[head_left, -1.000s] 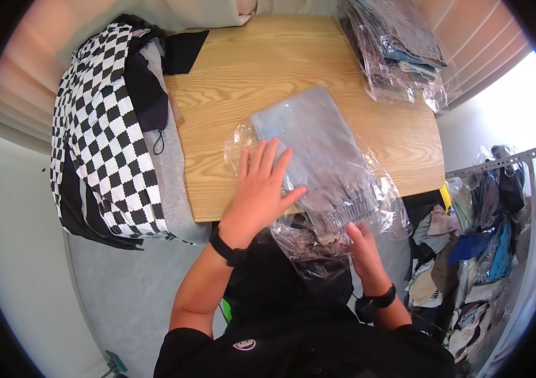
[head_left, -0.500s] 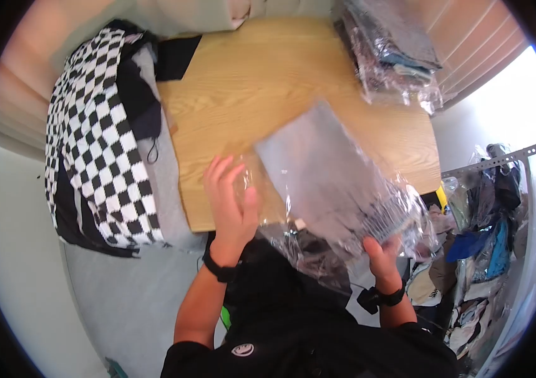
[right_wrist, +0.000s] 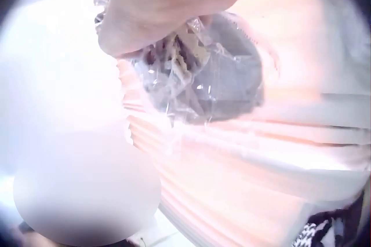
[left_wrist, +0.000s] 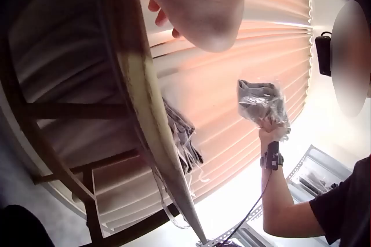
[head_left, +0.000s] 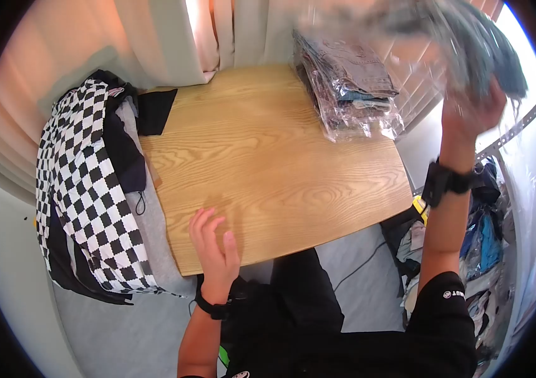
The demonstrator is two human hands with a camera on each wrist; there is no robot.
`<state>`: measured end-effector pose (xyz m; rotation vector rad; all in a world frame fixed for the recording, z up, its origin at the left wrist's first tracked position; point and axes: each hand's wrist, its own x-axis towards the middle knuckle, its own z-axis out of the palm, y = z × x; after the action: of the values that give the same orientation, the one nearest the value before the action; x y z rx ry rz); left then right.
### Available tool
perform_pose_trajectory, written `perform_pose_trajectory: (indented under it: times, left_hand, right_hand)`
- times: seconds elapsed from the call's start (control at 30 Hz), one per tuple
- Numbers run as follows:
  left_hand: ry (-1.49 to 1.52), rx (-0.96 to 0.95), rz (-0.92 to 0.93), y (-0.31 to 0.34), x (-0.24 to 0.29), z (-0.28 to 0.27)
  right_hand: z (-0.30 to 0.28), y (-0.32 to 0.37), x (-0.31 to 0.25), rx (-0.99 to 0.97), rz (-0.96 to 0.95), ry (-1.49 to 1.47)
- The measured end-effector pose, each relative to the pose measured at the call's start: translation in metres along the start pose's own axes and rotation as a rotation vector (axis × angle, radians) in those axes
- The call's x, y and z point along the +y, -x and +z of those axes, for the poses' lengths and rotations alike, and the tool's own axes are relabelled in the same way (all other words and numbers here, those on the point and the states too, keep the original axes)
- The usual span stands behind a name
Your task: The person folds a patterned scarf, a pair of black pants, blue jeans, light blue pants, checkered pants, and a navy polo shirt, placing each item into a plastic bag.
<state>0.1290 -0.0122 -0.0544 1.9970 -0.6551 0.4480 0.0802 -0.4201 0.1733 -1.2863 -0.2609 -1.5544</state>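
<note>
My right hand [head_left: 479,113] is raised at the upper right, gripping folded pants [head_left: 485,53] in a clear plastic bag. The package is motion-blurred in the head view. From the left wrist, the bagged pants [left_wrist: 261,99] stand up out of the fist in front of the curtain. Crinkled clear film and grey-blue cloth [right_wrist: 232,79] show below the hand in the right wrist view. My left hand [head_left: 216,249] hovers by the table's front edge, fingers loosely bent and holding nothing. Beneath it lies the wooden tabletop [head_left: 268,164].
A stack of bagged jeans [head_left: 356,79] sits at the table's back right corner. Checkered black-and-white cloth [head_left: 85,170] and other garments cover the left side. A black flat piece [head_left: 156,111] lies behind them. Bagged clothes [head_left: 485,233] crowd a metal rack at right.
My right hand has lifted the bagged pants off the table, up and to the right. The left hand has come off the package and stays near the front edge. The head view has shifted.
</note>
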Motion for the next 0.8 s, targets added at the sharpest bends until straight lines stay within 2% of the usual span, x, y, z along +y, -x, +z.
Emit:
perform_pose_trajectory:
  times: [0.07, 0.17, 0.23, 0.27, 0.33, 0.37, 0.47, 0.5, 0.63, 0.7, 0.77, 0.8]
  left_hand:
    - [0.002, 0.007, -0.014, 0.003, 0.001, 0.000]
    - [-0.003, 0.033, -0.015, 0.002, 0.000, 0.000]
    - [-0.029, 0.027, 0.000, 0.001, 0.000, 0.000]
    - [-0.032, 0.032, -0.001, 0.000, 0.000, 0.000]
    - [-0.009, 0.038, -0.004, 0.001, -0.001, 0.001]
    - [-0.013, 0.039, -0.011, 0.003, 0.000, 0.000]
    - [0.002, 0.029, -0.021, 0.000, 0.000, 0.001]
    - [0.000, 0.028, -0.009, 0.000, 0.000, 0.001]
    - [-0.038, 0.032, 0.022, 0.001, -0.002, 0.002]
    - [-0.047, 0.048, 0.020, 0.001, -0.004, 0.005]
    - [-0.088, 0.087, -0.020, 0.005, -0.006, 0.003]
    - [-0.069, 0.078, 0.000, 0.003, -0.007, 0.004]
  right_hand:
    - [0.016, -0.023, 0.032, 0.145, 0.178, -0.003]
    - [0.028, 0.002, 0.089, 0.249, 0.706, 0.200]
    - [0.024, 0.035, 0.115, 0.127, 0.988, 0.267]
    - [0.009, 0.042, 0.134, 0.123, 0.988, 0.263]
    - [-0.027, 0.040, 0.164, -0.103, 1.282, 0.098]
    - [-0.027, 0.041, 0.163, -0.108, 1.289, 0.098]
    - [-0.018, 0.043, 0.146, 0.079, 1.161, 0.140]
    - [-0.019, 0.045, 0.141, 0.073, 1.158, 0.133]
    - [-0.050, 0.035, 0.148, -0.097, 1.135, 0.122]
    - [-0.083, 0.016, 0.178, -0.403, 1.381, -0.221]
    - [-0.076, 0.013, 0.180, -0.177, 1.307, 0.068]
    - [-0.079, 0.011, 0.184, -0.214, 1.247, 0.004]
